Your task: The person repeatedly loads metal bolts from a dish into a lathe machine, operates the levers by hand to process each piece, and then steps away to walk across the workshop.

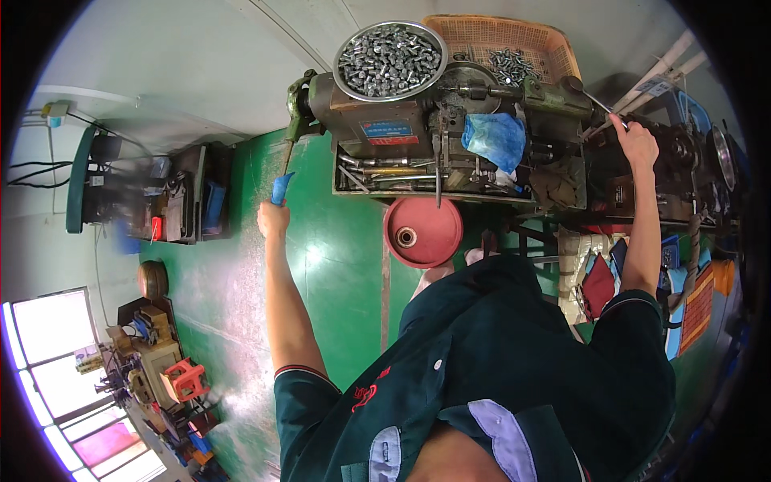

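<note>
A small bench lathe (377,120) with an oily green and grey body stands in front of me. My left hand (273,219) is closed round the blue-wrapped end of a lever handle (280,187), which hangs from the machine's left end. Far to the right, my right hand (639,147) grips a thin metal lever (596,100) at the machine's right end. Between them, a blue cloth (494,141) drapes over the middle of the machine. What the chuck holds is too small to make out.
A round metal bowl (389,63) heaped with metal parts sits on top, beside an orange plastic basket (554,48) with more parts. Rods and tools lie in the machine's tray (401,193). Below is a red drum lid (423,253). Another machine (683,153) stands at right.
</note>
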`<action>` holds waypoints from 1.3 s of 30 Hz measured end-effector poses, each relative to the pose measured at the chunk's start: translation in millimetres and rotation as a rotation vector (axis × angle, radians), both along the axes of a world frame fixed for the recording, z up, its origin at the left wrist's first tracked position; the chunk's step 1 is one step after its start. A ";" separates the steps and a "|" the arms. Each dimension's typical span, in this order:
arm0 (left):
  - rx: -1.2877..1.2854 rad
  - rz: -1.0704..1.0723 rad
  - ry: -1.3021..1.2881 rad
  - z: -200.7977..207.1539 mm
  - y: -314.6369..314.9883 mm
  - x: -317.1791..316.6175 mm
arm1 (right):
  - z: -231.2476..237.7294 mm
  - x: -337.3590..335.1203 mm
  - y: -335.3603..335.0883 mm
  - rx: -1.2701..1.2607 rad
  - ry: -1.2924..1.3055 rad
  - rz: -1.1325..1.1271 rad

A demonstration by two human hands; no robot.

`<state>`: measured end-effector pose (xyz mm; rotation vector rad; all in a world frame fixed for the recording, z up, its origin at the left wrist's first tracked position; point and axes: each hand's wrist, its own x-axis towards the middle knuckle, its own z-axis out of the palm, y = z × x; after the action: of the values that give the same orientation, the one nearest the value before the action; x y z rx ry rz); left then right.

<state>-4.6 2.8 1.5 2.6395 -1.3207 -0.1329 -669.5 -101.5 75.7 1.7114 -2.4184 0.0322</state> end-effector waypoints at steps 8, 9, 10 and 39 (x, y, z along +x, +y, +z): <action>-0.014 -0.017 -0.012 -1.8 -2.0 0.2 | -0.3 1.7 -0.5 0.016 -0.011 -0.042; -0.017 -0.015 -0.009 -2.1 -1.6 0.7 | -0.5 1.2 -0.4 0.014 -0.016 -0.046; -0.019 -0.015 -0.001 -2.6 -2.3 1.4 | -0.8 0.1 0.0 0.010 -0.013 -0.045; -0.062 0.081 0.063 -13.2 8.6 -18.4 | -59.5 249.3 -132.3 0.325 -0.933 0.763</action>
<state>-23.0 11.4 -11.7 2.6098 -1.1778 -0.1600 -420.2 -233.8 16.2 3.2283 -2.0864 0.7098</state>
